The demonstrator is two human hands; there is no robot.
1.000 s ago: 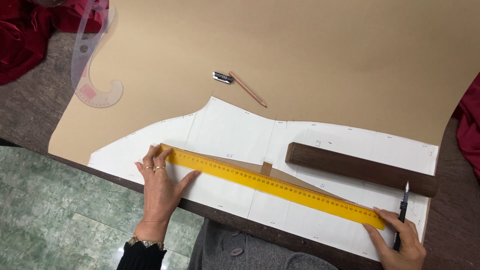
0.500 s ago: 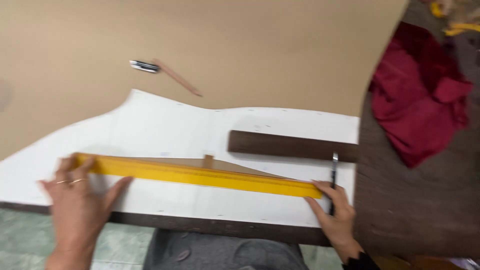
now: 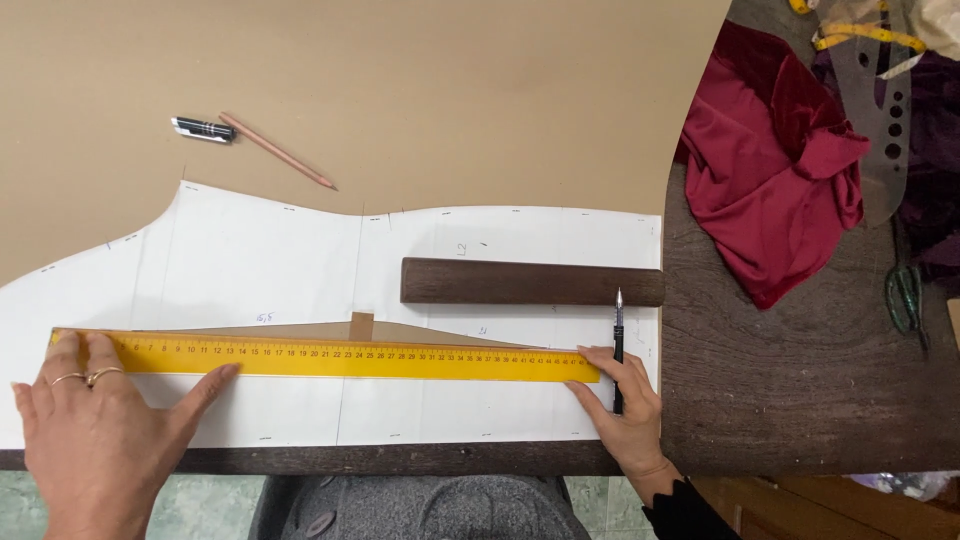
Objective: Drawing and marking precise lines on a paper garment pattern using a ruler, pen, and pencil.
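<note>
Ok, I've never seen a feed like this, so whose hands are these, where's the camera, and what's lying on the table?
There is no machine here: a person works with two bare hands, and the single camera sits on their head, looking down.

The left hand presses flat on one end of a long yellow ruler. The right hand steadies the other end and holds a black pen upright between its fingers.

The ruler lies across a white paper pattern, which rests on brown kraft paper over a dark wooden table. A dark wooden block lies on the pattern. Farther off are a pencil, a small black marker and red fabric.
</note>
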